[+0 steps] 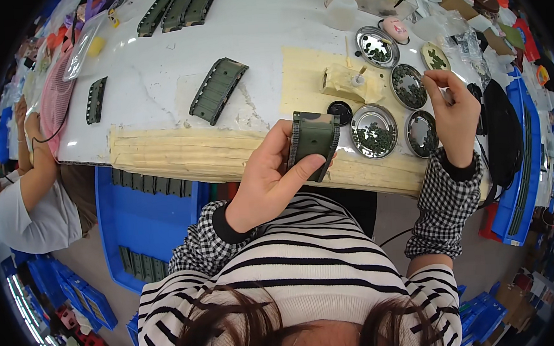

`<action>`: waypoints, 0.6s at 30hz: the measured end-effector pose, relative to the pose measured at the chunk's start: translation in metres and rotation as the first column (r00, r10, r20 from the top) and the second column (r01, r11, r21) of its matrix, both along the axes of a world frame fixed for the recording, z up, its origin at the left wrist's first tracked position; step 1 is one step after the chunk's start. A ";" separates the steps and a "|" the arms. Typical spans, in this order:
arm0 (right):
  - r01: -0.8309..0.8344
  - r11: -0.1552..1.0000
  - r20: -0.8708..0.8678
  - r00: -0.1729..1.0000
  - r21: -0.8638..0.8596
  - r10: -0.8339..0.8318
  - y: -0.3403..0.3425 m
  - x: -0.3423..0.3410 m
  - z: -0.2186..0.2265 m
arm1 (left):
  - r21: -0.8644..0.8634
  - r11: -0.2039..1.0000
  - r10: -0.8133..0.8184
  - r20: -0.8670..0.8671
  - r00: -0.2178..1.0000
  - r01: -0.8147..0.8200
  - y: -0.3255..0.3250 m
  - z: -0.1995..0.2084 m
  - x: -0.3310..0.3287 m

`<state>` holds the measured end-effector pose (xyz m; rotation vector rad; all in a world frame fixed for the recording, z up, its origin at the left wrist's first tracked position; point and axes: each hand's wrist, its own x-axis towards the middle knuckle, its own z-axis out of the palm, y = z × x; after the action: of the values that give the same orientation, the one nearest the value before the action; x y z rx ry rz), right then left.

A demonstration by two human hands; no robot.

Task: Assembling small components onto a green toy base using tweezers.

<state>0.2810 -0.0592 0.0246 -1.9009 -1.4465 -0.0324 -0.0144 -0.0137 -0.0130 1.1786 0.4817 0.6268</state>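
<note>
My left hand [262,185] is closed round a dark green camouflage-patterned plastic part [314,132], held upright over the table's front edge with the thumb across its face. Over the right side of the table, my right hand [456,112] is closed in a pinch; anything between its fingertips is too small to make out. Those fingertips are beside a round metal dish [408,105] of small dark green pieces. Similar pieces lie in a nearer metal dish [376,155], a right-hand dish [420,113] and a far dish [358,41].
A yellow taped block [341,85] stands behind the dishes, with a small black round lid [339,111] nearby. More camouflage parts [219,91] lie on the white table [150,73]. Blue crates [150,222] sit below; a co-worker's arm [32,162] shows at left.
</note>
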 end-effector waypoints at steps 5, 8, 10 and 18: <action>-0.151 0.987 -0.151 0.976 0.048 0.157 -0.022 -0.055 0.024 | 0.009 1.000 0.000 -0.010 1.000 0.000 0.001 -0.002 0.001; -0.242 0.969 -0.313 0.918 0.046 0.244 -0.027 -0.088 0.022 | -0.077 0.992 0.102 0.063 0.993 -0.097 -0.003 0.007 0.009; -0.249 0.969 -0.375 0.899 -0.008 0.228 -0.030 -0.104 0.022 | -0.095 0.988 0.132 0.095 0.987 -0.123 -0.005 0.013 0.011; -0.397 0.915 -0.304 0.866 0.067 0.398 -0.021 -0.126 0.014 | -0.136 0.991 0.002 0.162 0.987 0.020 -0.007 0.002 0.008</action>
<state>0.1552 -0.0802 0.0390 -1.4864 -1.5797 0.4446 -0.0069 -0.0203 -0.0110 0.9901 0.3751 0.6657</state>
